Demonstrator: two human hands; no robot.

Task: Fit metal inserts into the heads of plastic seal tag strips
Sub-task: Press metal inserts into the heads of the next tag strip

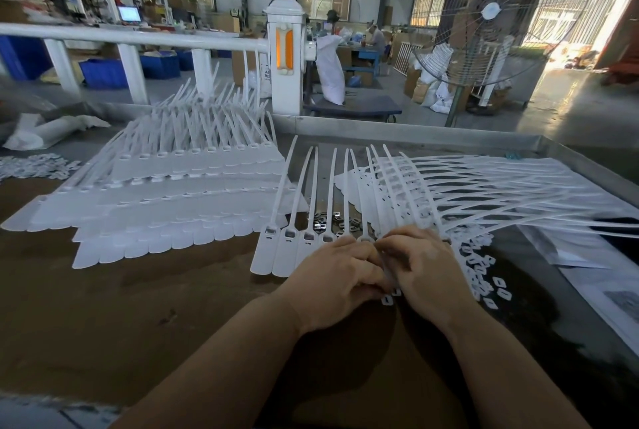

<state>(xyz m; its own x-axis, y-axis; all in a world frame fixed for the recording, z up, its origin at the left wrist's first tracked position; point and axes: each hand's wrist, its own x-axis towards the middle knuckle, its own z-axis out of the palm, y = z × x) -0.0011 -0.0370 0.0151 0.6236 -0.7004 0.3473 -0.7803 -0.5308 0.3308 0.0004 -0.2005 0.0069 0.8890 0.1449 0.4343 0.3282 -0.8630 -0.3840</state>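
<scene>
The brown surface (103, 307) runs out of view at the left and bottom edges, and both forearms are cut off at the bottom. Much of what the hands do is hidden: their backs face the camera, the fingertips are tucked underneath, and whether either one pinches a metal insert cannot be made out. A large stack of white strips (166, 193) lies on the left in overlapping rows, flat tag ends toward the person and thin tails rising toward a white railing (131, 36). A second fanned heap of strips (484, 186) spreads across the right side, its tails sweeping off to the right. Between them a short row of strips (294, 242) lies side by side, each with a small rectangular head holding a dark window; the nearer part of this row is covered by the hands. The left hand (333, 281) has its fingers curled down over the row's tag ends, and the right hand (423, 271), touching it, curls its fingers onto a strip head at the edge of the right heap. Small shiny metal inserts (332, 221) lie loose just behind the hands, and small white clips (484, 276) are scattered at the right hand's side.
</scene>
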